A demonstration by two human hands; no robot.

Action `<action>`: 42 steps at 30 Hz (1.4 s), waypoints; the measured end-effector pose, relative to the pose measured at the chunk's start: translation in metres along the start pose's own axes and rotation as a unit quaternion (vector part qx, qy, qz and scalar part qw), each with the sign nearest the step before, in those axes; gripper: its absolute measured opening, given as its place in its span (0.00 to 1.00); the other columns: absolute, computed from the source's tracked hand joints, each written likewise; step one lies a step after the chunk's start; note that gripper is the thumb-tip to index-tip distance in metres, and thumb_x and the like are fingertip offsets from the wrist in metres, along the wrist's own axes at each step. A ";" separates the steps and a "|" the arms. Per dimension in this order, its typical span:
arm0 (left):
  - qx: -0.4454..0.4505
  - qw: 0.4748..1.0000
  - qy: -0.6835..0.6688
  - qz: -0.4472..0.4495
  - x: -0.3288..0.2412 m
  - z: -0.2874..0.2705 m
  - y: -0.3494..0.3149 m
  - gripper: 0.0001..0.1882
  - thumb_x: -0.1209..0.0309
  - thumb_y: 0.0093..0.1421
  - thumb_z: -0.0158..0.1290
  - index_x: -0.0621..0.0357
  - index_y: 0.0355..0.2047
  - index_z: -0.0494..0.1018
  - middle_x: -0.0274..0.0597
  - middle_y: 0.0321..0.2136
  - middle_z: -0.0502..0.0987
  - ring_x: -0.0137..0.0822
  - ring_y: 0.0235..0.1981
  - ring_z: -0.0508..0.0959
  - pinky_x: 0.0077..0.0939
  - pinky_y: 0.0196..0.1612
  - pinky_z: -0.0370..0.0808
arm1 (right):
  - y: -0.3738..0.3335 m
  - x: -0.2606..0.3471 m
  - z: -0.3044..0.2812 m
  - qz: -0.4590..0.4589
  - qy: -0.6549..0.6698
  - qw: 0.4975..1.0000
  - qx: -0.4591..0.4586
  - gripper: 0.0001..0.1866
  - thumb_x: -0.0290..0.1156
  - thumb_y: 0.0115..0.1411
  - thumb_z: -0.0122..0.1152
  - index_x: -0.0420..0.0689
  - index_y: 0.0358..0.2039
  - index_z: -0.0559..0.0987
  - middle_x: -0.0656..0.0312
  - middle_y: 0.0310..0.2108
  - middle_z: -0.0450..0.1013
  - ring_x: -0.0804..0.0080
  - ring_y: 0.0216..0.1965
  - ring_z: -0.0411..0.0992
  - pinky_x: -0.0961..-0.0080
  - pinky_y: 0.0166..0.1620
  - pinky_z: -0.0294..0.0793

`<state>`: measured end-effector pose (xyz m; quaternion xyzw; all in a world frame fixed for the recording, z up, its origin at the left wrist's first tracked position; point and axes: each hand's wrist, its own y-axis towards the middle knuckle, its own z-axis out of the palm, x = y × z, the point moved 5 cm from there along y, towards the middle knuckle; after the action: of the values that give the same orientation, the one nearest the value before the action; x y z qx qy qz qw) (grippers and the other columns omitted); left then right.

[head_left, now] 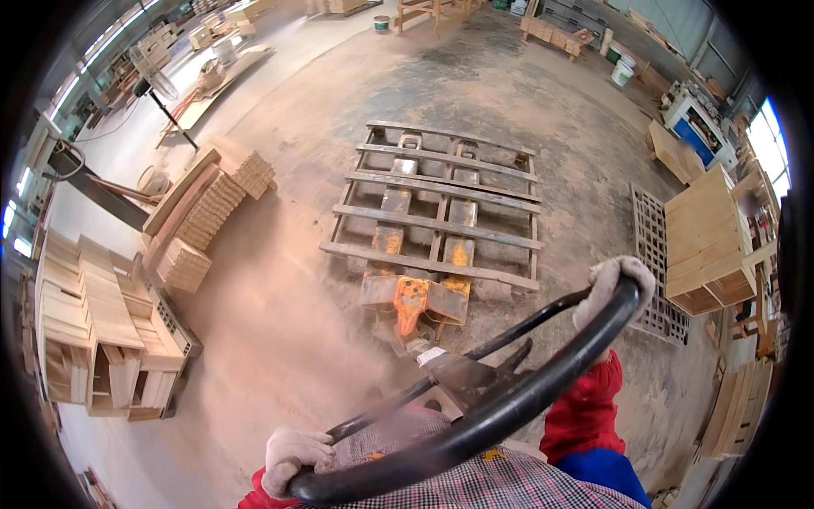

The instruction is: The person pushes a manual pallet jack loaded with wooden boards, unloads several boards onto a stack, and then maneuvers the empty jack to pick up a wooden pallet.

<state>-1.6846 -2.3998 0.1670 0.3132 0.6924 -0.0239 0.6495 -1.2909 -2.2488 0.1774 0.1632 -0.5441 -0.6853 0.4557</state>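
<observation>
Both of my gloved hands are closed round the black loop handle [475,428] of a yellow pallet jack [413,295]. My left hand [295,456] grips the handle's lower left end. Higher up, my right hand [615,288] wraps its right end. A dark control lever [515,356] stands inside the loop, apart from my fingers. The jack's two forks run forward from its worn yellow body, beneath a slatted wooden pallet [437,222]. Nothing is stacked on that pallet.
Stacked wooden panels [203,212] stand left of the pallet, with wooden cabinet parts [110,331] nearer me. On the right, a large wooden cabinet [708,233] sits beside a grey plastic grid pallet [651,246]. White buckets [623,70] stand at the far right on the dusty floor.
</observation>
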 end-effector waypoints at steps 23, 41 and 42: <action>-0.495 0.792 0.222 0.280 0.037 -0.235 0.119 0.25 0.74 0.56 0.55 0.63 0.51 0.58 0.45 0.35 0.71 0.27 0.23 0.72 0.18 0.23 0.71 | 0.005 -0.093 0.315 0.111 0.094 0.987 0.072 0.09 0.22 0.53 0.63 0.41 0.32 0.71 0.62 0.26 0.70 0.76 0.28 0.68 0.80 0.36 0.69; -0.521 0.823 0.125 0.190 0.078 -0.619 0.355 0.15 0.77 0.59 0.54 0.58 0.44 0.63 0.34 0.24 0.71 0.24 0.17 0.69 0.15 0.18 0.68 | -0.017 -0.141 0.580 0.064 -0.036 0.997 0.027 0.13 0.21 0.46 0.61 0.42 0.35 0.73 0.54 0.30 0.71 0.57 0.31 0.71 0.71 0.38 0.71; -0.491 0.831 0.146 0.217 0.074 -0.634 0.371 0.15 0.75 0.58 0.56 0.58 0.43 0.64 0.34 0.24 0.71 0.24 0.17 0.69 0.16 0.18 0.69 | -0.013 -0.143 0.591 0.067 -0.049 0.996 0.033 0.14 0.21 0.45 0.61 0.42 0.36 0.73 0.53 0.31 0.71 0.55 0.33 0.72 0.70 0.39 0.71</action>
<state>-2.0705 -1.7934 0.3359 0.0951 0.6142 0.5066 0.5976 -1.6456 -1.7813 0.3368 0.1076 -0.5979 -0.6423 0.4673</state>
